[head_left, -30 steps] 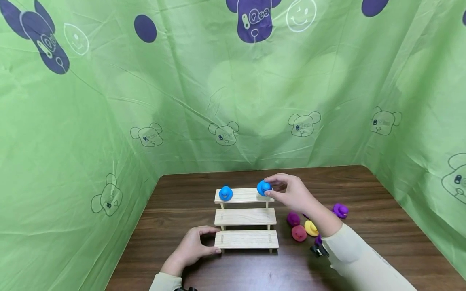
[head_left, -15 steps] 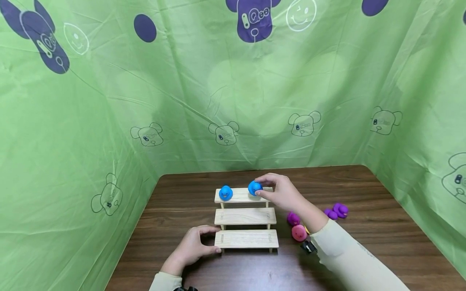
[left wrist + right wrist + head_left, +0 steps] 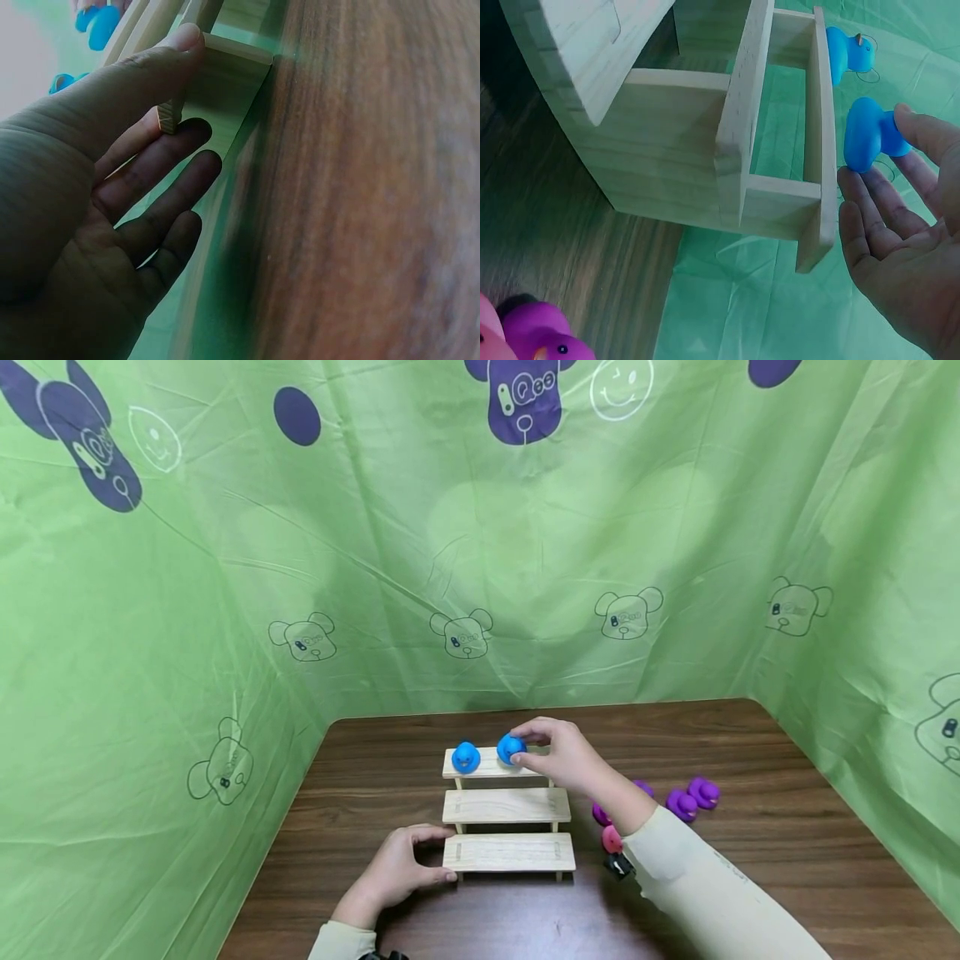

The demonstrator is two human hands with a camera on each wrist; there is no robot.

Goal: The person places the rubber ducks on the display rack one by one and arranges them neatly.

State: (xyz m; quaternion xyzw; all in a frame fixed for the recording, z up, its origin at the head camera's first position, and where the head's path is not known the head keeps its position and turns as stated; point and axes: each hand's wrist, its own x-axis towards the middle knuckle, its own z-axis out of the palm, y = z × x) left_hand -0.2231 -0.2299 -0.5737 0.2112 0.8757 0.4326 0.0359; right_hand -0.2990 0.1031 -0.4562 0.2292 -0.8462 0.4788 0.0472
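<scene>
One blue duck [image 3: 509,749] we watched, pinched in the right hand [image 3: 557,753], had moved left over the top step [image 3: 488,766], tightening its spacing with a second duck [image 3: 466,758]; the left hand [image 3: 400,865] gripped the bottom step [image 3: 510,853]

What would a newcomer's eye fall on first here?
Probably the green backdrop with its purple figures, filling most of the head view. Next, one bright blue duck on the left of the wooden top tier and a second blue duck, pinched by the right hand over that tier. The left hand holds the bottom tier's left end.
</scene>
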